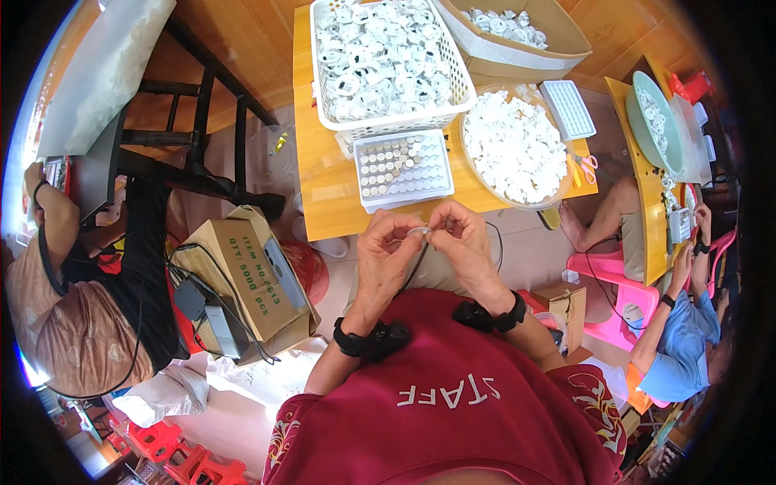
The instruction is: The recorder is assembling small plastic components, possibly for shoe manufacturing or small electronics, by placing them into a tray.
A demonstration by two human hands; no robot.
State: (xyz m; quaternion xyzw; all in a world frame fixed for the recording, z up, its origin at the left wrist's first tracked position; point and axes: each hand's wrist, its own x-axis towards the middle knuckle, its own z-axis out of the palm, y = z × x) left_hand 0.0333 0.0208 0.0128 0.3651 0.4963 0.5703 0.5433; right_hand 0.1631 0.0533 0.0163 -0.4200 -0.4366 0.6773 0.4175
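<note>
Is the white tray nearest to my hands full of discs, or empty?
Partly full: the tray has silvery discs at its left, while cells at its lower right show none.

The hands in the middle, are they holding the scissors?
No, the left hand and right hand pinch a small white piece, while the scissors lie on the table.

ahead of the fingers, a white tray blocks; bare tabletop opens leftward.
</note>
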